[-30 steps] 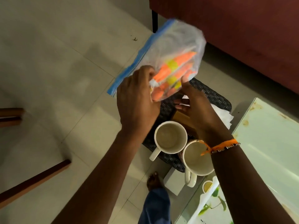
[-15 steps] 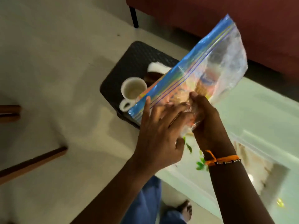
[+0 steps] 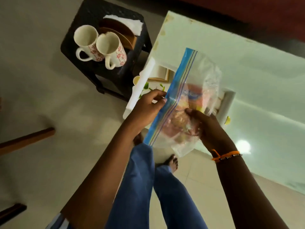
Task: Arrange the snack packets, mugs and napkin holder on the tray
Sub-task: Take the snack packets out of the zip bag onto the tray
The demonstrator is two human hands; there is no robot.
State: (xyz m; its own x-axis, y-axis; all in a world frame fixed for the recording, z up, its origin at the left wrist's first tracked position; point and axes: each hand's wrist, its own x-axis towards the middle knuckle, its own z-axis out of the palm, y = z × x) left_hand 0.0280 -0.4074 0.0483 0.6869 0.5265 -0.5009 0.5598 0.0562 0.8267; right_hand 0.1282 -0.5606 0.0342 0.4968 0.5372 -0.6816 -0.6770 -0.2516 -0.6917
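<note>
Both hands, left hand (image 3: 148, 104) and right hand (image 3: 208, 128), gripping zip bag (image 3: 189, 96) of blurred, perhaps orange, snack packets (image 3: 179, 119).

A pale tiled floor (image 3: 41, 96) filled the left side. A dark woven stool (image 3: 115, 76) stood on it just beside a glossy white worktop (image 3: 247, 76). Brown wooden furniture legs (image 3: 26, 139) reached in from the left edge, and dark red upholstery (image 3: 247, 9) ran along the top.
</note>
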